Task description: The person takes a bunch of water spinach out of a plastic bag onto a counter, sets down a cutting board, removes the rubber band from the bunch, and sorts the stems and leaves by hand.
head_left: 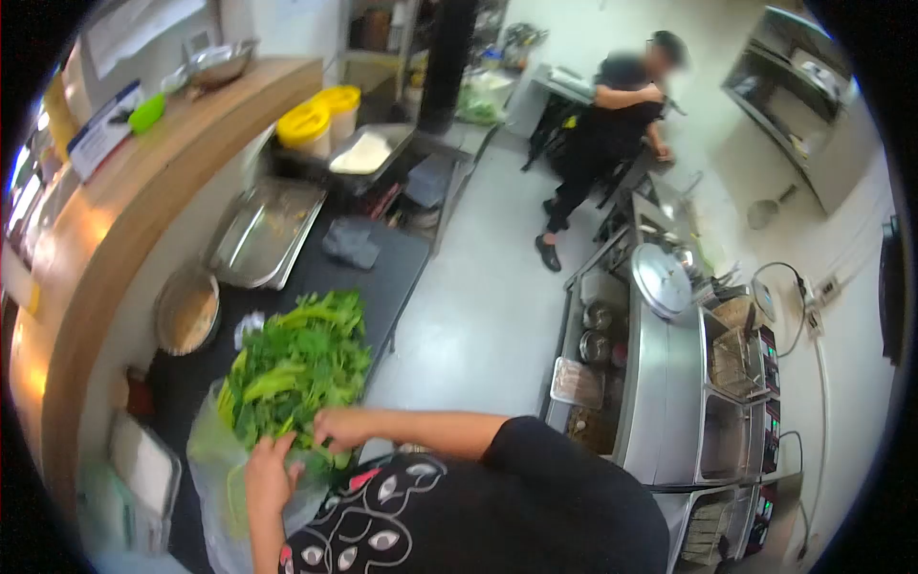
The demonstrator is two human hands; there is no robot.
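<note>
Head view: leafy greens [301,354] lie on our dark counter [397,263] by a plastic bag [217,448], likely for easy reach. Our right hand [341,428] curls closed at their near edge, contents hidden; whether our left hand [272,471] pinches anything, we cannot tell.

We see bright green leafy bunches [308,356] at eight o'clock on a black flat-topped bench [397,263], round yellow plastic lids [304,122] at eleven, and at six our black short-sleeved shirt [545,497], patterned with white-outlined eyes and pinkish-red patches.
</note>
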